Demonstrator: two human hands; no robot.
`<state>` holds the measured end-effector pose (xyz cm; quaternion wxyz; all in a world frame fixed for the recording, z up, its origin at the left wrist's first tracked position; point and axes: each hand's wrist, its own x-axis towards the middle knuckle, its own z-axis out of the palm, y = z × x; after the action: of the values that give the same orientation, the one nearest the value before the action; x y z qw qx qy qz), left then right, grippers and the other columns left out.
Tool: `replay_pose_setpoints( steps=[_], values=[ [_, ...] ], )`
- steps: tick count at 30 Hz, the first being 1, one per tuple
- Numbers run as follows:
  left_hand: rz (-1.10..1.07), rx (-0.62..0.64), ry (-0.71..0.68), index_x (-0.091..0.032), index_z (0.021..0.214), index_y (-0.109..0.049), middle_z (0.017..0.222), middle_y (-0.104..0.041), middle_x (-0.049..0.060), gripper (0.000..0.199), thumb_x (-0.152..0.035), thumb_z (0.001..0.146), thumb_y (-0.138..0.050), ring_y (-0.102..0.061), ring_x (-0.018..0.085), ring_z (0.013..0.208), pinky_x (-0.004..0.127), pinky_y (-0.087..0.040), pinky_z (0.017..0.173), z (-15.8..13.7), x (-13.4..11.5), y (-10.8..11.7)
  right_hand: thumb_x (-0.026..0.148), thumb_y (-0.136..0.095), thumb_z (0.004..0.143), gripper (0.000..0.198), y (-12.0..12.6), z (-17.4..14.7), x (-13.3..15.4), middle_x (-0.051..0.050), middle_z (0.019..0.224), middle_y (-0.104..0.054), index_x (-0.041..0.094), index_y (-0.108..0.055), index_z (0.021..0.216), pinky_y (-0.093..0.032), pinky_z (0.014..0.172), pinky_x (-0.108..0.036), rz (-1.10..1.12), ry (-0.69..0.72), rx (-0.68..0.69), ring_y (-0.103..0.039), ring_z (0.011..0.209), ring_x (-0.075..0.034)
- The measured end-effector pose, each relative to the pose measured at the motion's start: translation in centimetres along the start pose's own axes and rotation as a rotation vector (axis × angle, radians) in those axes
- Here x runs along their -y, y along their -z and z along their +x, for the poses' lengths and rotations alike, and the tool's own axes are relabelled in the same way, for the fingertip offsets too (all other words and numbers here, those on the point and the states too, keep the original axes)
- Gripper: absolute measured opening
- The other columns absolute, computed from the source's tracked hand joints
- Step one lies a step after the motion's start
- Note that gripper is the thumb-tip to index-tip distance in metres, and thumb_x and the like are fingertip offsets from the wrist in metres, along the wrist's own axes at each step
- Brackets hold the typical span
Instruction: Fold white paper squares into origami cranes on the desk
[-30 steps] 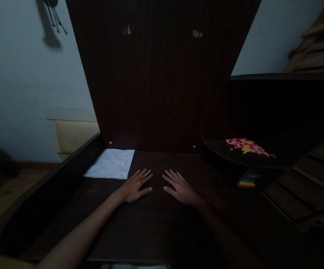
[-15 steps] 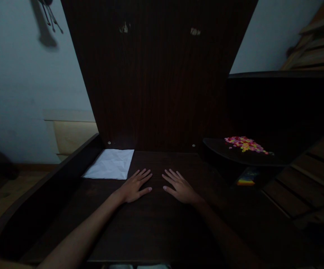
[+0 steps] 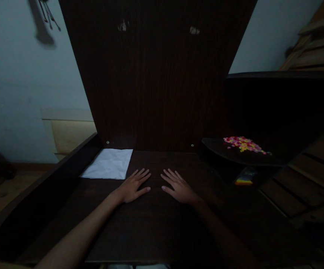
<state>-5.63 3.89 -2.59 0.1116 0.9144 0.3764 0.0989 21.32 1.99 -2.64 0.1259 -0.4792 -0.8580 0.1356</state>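
Note:
My left hand [image 3: 134, 185] lies palm down on the dark wooden desk [image 3: 156, 224], fingers stretched and apart, holding nothing. Just beyond its wrist and to the left is a creased white sheet of paper [image 3: 108, 164], lying flat near the back left corner. Opposite it, my right hand [image 3: 178, 186] also rests flat on the desk with spread fingers and nothing in it. A gap separates the two thumbs. To the right, a heap of small pink, red, yellow and purple pieces [image 3: 244, 144] sits on a raised shelf; their kind is too small to make out.
A tall dark back panel [image 3: 159, 86] rises behind the desk. Along the left runs a low side wall [image 3: 47, 186]. On the right stands the curved shelf [image 3: 220, 151], with a yellow-edged object [image 3: 243, 182] beneath it. Wooden slats [image 3: 318, 175] are farther right.
The whole view has shifted very slightly to the left. Both hands stay flat in the same places on the desk, and the paper and colored pieces have not moved.

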Motion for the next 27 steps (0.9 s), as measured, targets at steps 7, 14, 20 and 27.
replay_pose_setpoints(
  steps=[7,14,20,27],
  values=[
    [0.018,0.010,0.006,-0.025,0.148,-0.023,0.155,-0.022,0.007,0.065,-0.058,0.092,-0.030,-0.015,0.025,0.144,0.047,-0.014,0.116,0.0,-0.2,0.2,0.057,-0.035,0.092,0.061,0.1,0.0,0.1,-0.006,0.153,-0.026,0.025,-0.035,0.144,-0.011,0.117,-0.047,-0.013,0.004,-0.005,-0.019,0.144,-0.023],
    [0.028,0.019,0.006,-0.023,0.148,-0.024,0.154,-0.023,0.009,0.066,-0.058,0.093,-0.029,-0.017,0.026,0.143,0.047,-0.014,0.116,0.1,-0.5,0.5,0.058,-0.035,0.092,0.061,0.0,-0.1,0.1,-0.005,0.153,-0.026,0.025,-0.036,0.143,-0.011,0.117,-0.046,-0.022,0.001,-0.013,-0.019,0.144,-0.023],
    [0.092,-0.027,-0.009,-0.019,0.145,-0.031,0.151,-0.033,0.011,0.064,-0.056,0.093,-0.031,-0.021,0.027,0.142,0.050,-0.015,0.116,-0.1,-1.2,0.9,0.056,-0.038,0.092,0.060,0.2,-0.2,0.3,-0.006,0.153,-0.028,0.024,-0.038,0.143,-0.012,0.117,-0.047,-0.003,0.007,-0.031,-0.020,0.143,-0.023],
    [0.259,-0.247,0.144,-0.011,0.139,-0.040,0.142,-0.047,0.015,0.058,-0.045,0.093,-0.036,-0.036,0.028,0.135,0.047,-0.024,0.114,0.5,-0.4,3.9,0.054,-0.040,0.092,0.059,0.4,-0.3,0.6,-0.007,0.152,-0.030,0.023,-0.039,0.142,-0.013,0.117,-0.047,0.004,0.012,-0.051,-0.021,0.143,-0.023]
  ],
)
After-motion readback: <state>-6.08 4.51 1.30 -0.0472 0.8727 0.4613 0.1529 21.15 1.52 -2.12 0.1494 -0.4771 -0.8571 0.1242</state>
